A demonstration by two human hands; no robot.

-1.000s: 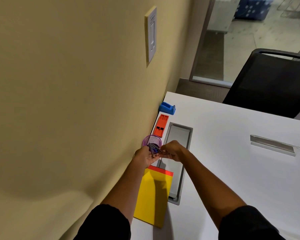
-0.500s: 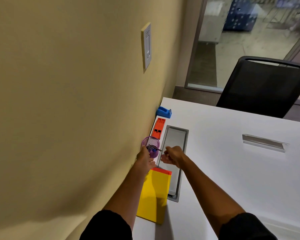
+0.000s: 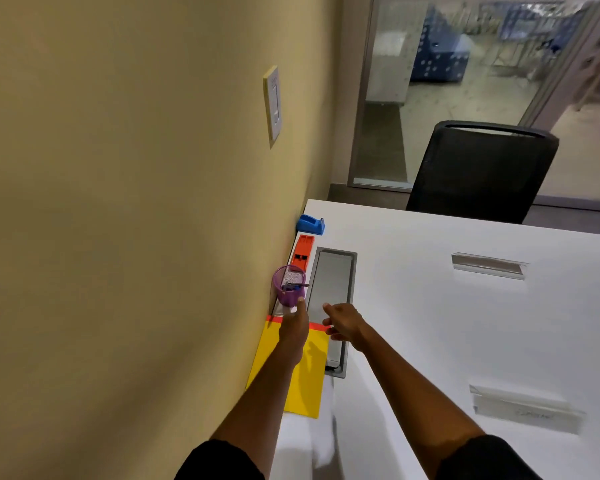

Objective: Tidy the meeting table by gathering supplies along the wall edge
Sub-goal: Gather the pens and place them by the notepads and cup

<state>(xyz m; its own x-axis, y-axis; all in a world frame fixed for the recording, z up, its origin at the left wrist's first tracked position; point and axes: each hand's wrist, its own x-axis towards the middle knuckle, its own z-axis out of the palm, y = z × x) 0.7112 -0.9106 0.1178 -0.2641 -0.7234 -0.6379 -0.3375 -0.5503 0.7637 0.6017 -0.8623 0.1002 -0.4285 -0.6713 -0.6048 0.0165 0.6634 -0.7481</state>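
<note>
A purple mesh pen cup [image 3: 287, 285] with a few dark pens in it stands against the wall on the white table [image 3: 430, 306]. My left hand [image 3: 294, 323] is just in front of the cup, its fingertips touching or almost touching the cup's base, with nothing held. My right hand [image 3: 343, 323] hovers over the grey cable hatch [image 3: 332, 289], fingers apart and empty. Beyond the cup along the wall lie an orange stapler [image 3: 302, 252] and a blue tape dispenser [image 3: 310, 225]. A yellow folder [image 3: 312, 375] with a red edge lies under my left forearm.
The yellow wall [image 3: 136, 237] runs along the table's left edge. Two clear name holders [image 3: 487, 266] [image 3: 527, 408] sit on the table's right part. A black chair [image 3: 478, 171] stands at the far end before a glass partition.
Both hands were together at the cup's rim with pens; the pens now rest in the cup. Both hands have drawn back toward me, the right one open.
</note>
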